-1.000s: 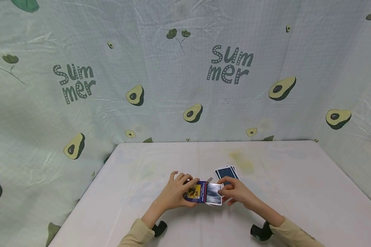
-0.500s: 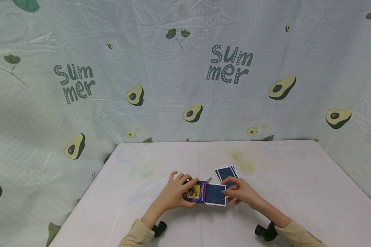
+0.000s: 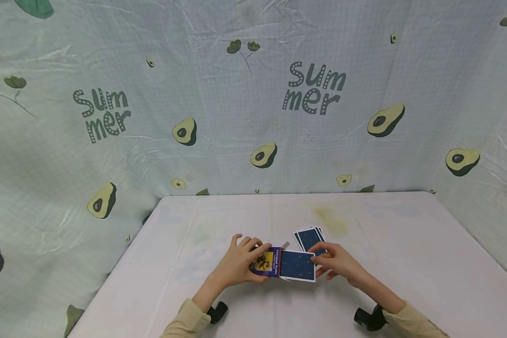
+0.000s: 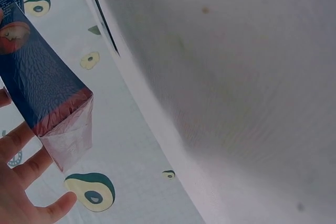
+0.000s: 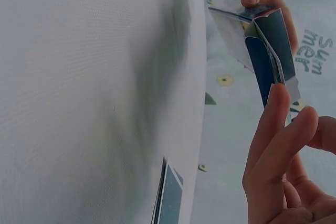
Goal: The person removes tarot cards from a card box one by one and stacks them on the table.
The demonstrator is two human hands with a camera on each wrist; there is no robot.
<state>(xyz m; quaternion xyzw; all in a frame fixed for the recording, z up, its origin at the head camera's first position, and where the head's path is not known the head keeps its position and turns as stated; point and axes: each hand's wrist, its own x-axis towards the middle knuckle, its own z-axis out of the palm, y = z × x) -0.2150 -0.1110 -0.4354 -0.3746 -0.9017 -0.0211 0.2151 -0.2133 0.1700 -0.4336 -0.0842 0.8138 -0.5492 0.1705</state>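
My left hand (image 3: 241, 262) grips a dark blue tarot card box (image 3: 267, 262) with a yellow picture, its open end facing right. From that end sticks a dark blue tarot card (image 3: 297, 265) with a white border, partly out of the box. Its right edge is pinched between thumb and fingers of my right hand (image 3: 335, 261). In the right wrist view the box (image 5: 276, 30) has its flap open, and the right fingers (image 5: 281, 135) hold the card's end. Clear torn plastic wrap (image 4: 73, 129) hangs from the box in the left wrist view.
A small fanned stack of blue-backed cards (image 3: 310, 238) lies on the white-covered table (image 3: 219, 220) just behind the right hand. Behind the table hangs a cloth backdrop (image 3: 219, 94) with avocado prints. Each wrist carries a black camera mount (image 3: 369, 319).
My right hand has moved to the right, drawing the card further out of the box. The card's upper face went from a silvery glare to dark blue. My left hand stays in place.
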